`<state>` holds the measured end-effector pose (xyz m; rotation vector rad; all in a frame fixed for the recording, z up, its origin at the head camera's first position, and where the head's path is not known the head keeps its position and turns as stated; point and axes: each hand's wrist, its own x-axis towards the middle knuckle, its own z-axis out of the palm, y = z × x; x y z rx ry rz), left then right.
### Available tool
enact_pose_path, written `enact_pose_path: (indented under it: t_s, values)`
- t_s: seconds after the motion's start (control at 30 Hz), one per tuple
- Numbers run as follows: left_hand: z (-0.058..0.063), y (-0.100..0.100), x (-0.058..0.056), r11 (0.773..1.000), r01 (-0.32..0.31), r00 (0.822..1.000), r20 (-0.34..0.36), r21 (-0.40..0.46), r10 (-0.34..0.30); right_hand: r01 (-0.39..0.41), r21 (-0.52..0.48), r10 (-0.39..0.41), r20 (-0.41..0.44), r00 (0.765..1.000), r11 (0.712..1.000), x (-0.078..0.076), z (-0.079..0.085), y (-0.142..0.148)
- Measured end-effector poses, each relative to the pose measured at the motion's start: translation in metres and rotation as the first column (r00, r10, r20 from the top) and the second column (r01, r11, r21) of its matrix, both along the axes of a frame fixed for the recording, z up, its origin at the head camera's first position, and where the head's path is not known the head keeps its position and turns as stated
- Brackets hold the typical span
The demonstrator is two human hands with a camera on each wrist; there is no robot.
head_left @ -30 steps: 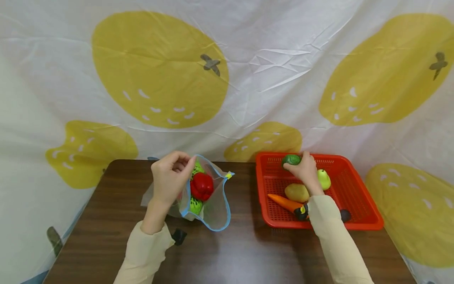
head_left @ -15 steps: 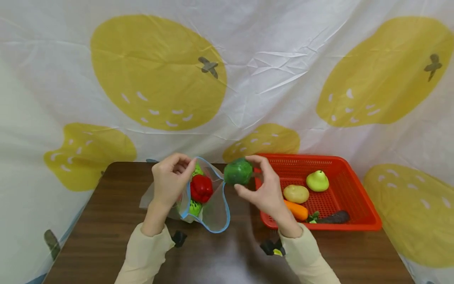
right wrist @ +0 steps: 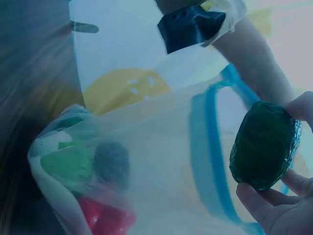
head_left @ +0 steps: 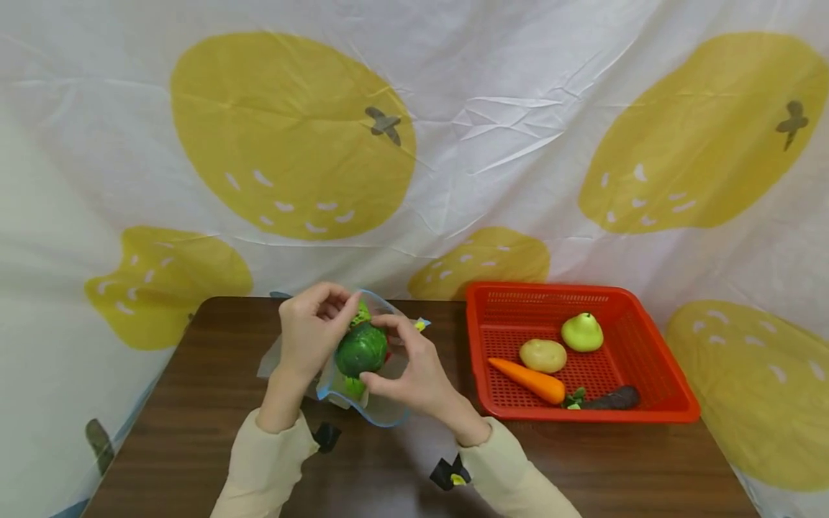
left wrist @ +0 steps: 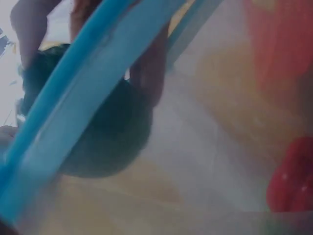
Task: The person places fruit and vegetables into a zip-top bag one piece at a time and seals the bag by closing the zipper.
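My left hand point(head_left: 311, 327) pinches the rim of a clear zip bag point(head_left: 387, 411) with blue edging and a yellow slider. Over the bag's mouth, my right hand point(head_left: 414, 367) holds a dark green, bumpy avocado point(head_left: 361, 350) between thumb and fingers. The right wrist view shows the avocado point(right wrist: 264, 147) at the blue-edged opening. Deeper in the bag lie a red bell pepper point(right wrist: 105, 215), a bright green item point(right wrist: 68, 166) and a dark rounded item point(right wrist: 111, 164). From the head, the avocado hides most of the pepper.
To the right stands a red plastic basket point(head_left: 676, 388) holding a pear point(head_left: 582, 332), a potato point(head_left: 542, 355), a carrot point(head_left: 527, 380) and a dark eggplant point(head_left: 612, 398). Behind the brown table point(head_left: 194, 432) hangs a lemon-print cloth point(head_left: 505, 144).
My right hand has lifted the avocado out of the basket and carried it left to the bag's mouth. The left hand stays on the bag's rim.
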<state>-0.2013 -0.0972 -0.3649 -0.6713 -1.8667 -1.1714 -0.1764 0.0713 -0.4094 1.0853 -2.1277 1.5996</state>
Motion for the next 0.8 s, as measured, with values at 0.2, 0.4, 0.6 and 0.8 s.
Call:
enact_pose_path:
  t_s: [0.2, 0.4, 0.6, 0.8]
  values:
    - [-0.002, 0.003, 0.001, 1.000, 0.023, 1.000, 0.011, 0.002, -0.023, 0.144, 0.159, -0.121, -0.143, 0.982, 0.977, -0.012, -0.014, -0.005]
    - [-0.004, 0.005, 0.002, 0.999, 0.034, 0.999, 0.022, 0.007, -0.034, 0.156, 0.297, -0.112, -0.162, 0.981, 0.942, -0.023, -0.023, -0.018]
    - [-0.003, 0.007, 0.001, 0.999, 0.037, 0.999, 0.012, 0.016, -0.037, 0.160, 0.402, -0.117, -0.128, 0.985, 0.901, -0.032, -0.028, -0.030]
    - [-0.003, 0.008, 0.001, 0.999, 0.035, 0.999, 0.002, 0.009, -0.036, 0.175, 0.485, -0.139, -0.109, 0.984, 0.857, -0.036, -0.031, -0.035]
